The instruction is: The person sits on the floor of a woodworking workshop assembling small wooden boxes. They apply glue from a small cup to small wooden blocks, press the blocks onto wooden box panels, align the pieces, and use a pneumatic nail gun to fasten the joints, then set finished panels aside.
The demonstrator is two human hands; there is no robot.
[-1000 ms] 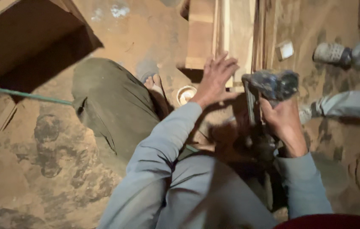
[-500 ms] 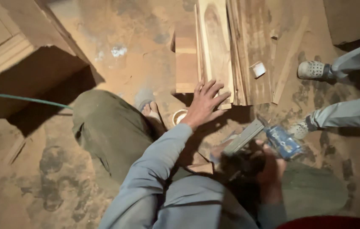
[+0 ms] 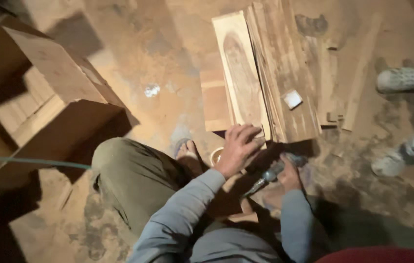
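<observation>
Right hand [image 3: 290, 175] grip around tool [image 3: 271, 173]

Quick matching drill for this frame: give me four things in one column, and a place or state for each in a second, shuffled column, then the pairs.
Things:
1. left hand
2. right hand
3. small white block
4. bare foot

Places or states:
A. lying on top of the stacked boards
B. gripping a dark-handled tool
C. on the dusty floor beside the bent knee
D. pressed flat on the near end of the pale plank

Pairs: 1-D, 2-B, 3-A, 4-C
</observation>
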